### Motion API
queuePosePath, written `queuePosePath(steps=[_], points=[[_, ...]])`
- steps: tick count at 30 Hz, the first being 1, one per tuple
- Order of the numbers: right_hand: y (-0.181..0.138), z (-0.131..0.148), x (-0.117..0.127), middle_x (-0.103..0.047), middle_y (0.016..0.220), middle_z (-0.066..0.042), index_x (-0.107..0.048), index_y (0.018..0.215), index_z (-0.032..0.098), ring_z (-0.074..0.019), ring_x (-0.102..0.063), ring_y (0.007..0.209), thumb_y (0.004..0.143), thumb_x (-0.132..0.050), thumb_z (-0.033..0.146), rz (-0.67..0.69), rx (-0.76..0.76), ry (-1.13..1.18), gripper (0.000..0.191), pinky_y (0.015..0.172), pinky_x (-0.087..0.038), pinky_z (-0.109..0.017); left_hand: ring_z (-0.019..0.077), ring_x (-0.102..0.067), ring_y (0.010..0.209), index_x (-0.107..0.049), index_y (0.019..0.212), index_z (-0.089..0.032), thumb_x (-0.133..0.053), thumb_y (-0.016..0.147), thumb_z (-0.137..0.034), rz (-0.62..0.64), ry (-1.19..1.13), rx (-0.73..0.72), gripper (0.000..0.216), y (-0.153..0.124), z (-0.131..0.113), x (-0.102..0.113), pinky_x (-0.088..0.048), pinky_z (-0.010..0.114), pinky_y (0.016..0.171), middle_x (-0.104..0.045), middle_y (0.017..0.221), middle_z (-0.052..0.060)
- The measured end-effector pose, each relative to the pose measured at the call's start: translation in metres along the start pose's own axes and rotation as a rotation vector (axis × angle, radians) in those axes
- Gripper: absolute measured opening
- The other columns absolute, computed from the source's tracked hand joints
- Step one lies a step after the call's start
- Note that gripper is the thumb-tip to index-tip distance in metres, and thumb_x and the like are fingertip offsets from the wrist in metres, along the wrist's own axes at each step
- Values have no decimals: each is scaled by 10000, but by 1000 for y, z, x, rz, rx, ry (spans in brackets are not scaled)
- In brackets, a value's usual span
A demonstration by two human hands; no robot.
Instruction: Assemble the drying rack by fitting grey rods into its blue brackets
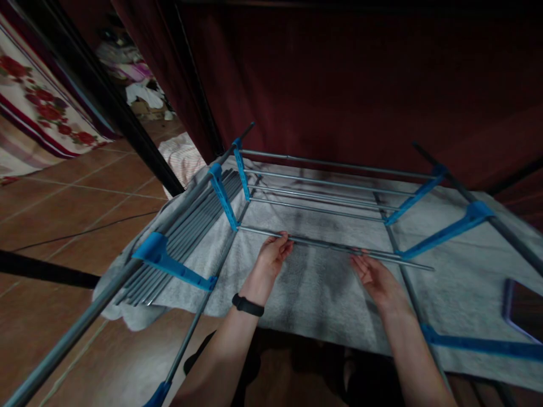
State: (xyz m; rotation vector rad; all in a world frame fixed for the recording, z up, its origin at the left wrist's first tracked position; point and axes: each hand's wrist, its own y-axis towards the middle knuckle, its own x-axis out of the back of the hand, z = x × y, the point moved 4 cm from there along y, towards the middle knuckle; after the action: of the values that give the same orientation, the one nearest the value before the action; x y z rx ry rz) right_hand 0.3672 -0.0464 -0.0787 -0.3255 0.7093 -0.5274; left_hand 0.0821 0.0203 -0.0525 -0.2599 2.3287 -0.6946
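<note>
head view: thin metal rod (314, 242) runs across the middle of the frame, above a grey blanket (314, 305), its left end at a blue bracket (224, 198) left of centre and a bare end poking out past another blue bracket (445, 229) on the right. whether this is one length or two overlapping pieces near the right hand (376, 277), i cannot tell. the left hand (271, 257), with a black wristband (248, 305) below it, has thumb and fingers closed in a pinch on the rod just left of the frame's middle; the right hand, right of the middle, has its fingertips lightly closed about it, the palm otherwise loosely open. the rod looks light and stiff, probably hollow, smooth enough to slip or roll under a loose pinch, and likely to dent or bend if forced sideways. a fingertip hold near each joint, in line with the rod, should guide it best. more loose rods (193, 234) lie side by side left of centre, and a phone (528, 311) rests at the lower right edge.
</note>
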Motion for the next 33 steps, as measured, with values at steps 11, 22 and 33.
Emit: queuePosePath(steps=[11, 22, 33], points=[[-11, -19, -17, -744, 799, -13, -678, 735, 188, -163, -732, 807, 687, -803, 126, 40, 13, 42, 148, 835, -623, -297, 191, -726, 748, -647, 831, -115, -670, 875, -135, 170, 121, 129, 54, -14, 25, -14, -573, 274, 674, -720, 767, 97], [-12, -17, -18, -724, 742, 8, -635, 684, 196, -151, -724, 786, 677, -821, 121, 21, 38, 77, 200, 823, -627, -299, 186, -641, 776, -720, 883, -203, -624, 894, -224, 376, 878, -597, 99, -45, 30, -43, -488, 297, 757, -700, 835, 60], [-17, -20, -23, -722, 710, -13, -650, 709, 193, -150, -712, 726, 691, -847, 196, 18, 13, 53, 198, 763, -617, -275, 293, -581, 1115, -579, 1283, -225, -470, 936, -117, 396, 1803, -1022, 378, -41, 29, -40, -370, 453, 1025, -654, 1188, 114]])
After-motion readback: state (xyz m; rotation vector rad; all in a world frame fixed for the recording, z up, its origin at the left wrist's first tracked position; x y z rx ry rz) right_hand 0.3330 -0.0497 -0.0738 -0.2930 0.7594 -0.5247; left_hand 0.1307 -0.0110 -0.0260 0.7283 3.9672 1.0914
